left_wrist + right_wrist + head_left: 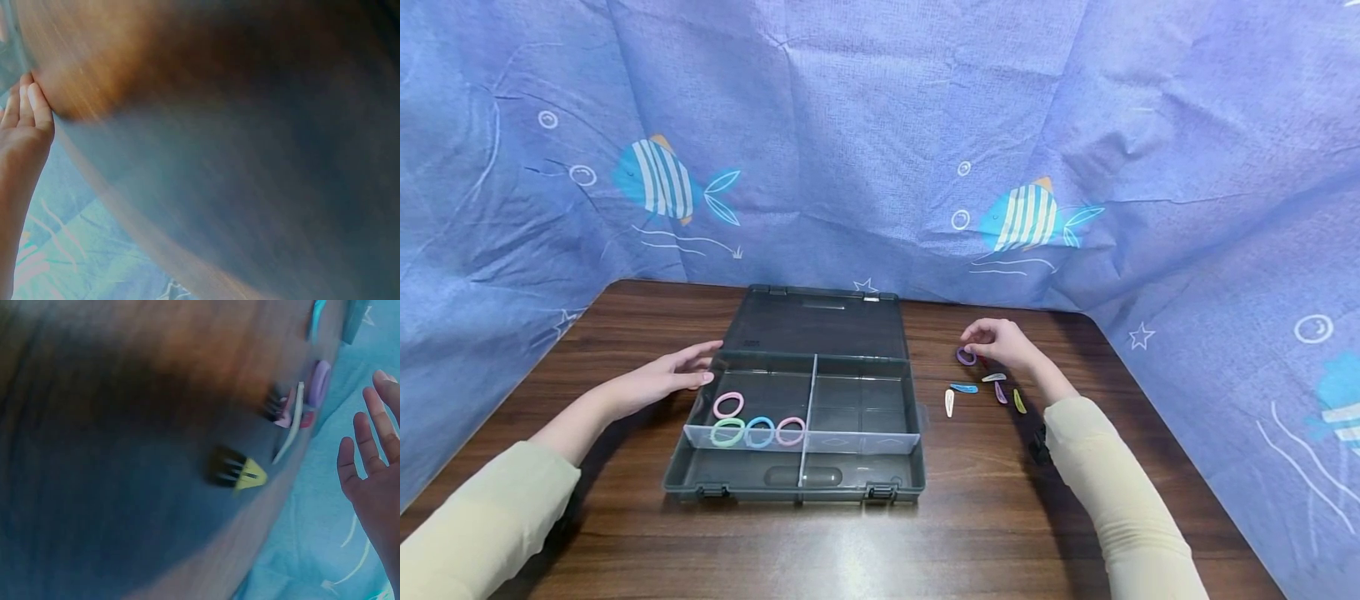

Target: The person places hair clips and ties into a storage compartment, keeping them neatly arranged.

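Observation:
In the head view, a dark see-through organizer box [865, 486] lies with its lid [827, 325] folded back. Its back left compartment holds a pink hair tie [727, 406], a green hair tie [727, 432], a blue hair tie [760, 432] and another pink hair tie [791, 432]. My left hand [658, 382] rests at the box's left side, fingers extended. Over a purple hair tie [966, 357] right of the box hovers my right hand [1003, 343], fingers loosely bent. In the right wrist view, the purple hair tie [320, 384] lies apart from the visible fingers [364, 437]; the thumb is hidden.
Several snap hair clips lie near the right hand: white [950, 403], blue [964, 388], another white [994, 377], purple [1000, 392] and yellow-green [1019, 402]. A red piece [985, 362] is partly hidden. A blue fish-print curtain [880, 167] hangs behind the wooden table [985, 517].

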`<state>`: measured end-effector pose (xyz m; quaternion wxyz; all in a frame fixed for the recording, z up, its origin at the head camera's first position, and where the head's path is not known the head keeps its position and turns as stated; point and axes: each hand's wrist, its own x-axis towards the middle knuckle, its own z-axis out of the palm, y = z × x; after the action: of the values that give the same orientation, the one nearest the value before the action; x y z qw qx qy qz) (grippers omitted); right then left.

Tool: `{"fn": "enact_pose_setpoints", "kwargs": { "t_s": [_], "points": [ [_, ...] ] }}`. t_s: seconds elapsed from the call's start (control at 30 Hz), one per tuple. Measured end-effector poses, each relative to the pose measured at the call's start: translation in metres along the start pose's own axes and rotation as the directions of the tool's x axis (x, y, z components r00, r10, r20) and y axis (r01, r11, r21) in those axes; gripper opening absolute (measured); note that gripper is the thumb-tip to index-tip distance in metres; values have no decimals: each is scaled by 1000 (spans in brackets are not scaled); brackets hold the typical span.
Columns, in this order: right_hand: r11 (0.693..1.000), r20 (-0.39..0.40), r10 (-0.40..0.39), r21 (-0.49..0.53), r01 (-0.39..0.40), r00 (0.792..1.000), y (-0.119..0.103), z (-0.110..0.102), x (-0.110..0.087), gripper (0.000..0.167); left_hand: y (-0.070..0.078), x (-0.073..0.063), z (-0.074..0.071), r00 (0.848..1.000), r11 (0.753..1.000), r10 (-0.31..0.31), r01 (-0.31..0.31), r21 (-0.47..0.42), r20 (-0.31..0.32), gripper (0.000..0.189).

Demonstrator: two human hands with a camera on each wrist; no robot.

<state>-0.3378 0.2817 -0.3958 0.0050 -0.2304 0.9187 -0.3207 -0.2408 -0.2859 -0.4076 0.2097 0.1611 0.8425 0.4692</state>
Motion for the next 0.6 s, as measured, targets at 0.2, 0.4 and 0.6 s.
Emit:
{"fn": "enact_pose_setpoints", "kwargs": {
  "t_s": [0.2, 0.4, 0.6],
  "points": [
    [998, 25, 50, 36, -51, 998, 8, 6, -1, 16, -1, 1, 0, 1000, 1000, -4, 4, -2, 0, 67],
    [997, 26, 60, -44, -59, 998, 14, 9, 1, 19, -2, 2, 1, 1000, 1000, -10, 10, -13, -1, 67],
    [993, 48, 74, -100, -68, 996, 18, 13, 7, 19, 0, 0, 1, 1000, 1000, -1, 1, -16, -9, 66]
  ]
}}
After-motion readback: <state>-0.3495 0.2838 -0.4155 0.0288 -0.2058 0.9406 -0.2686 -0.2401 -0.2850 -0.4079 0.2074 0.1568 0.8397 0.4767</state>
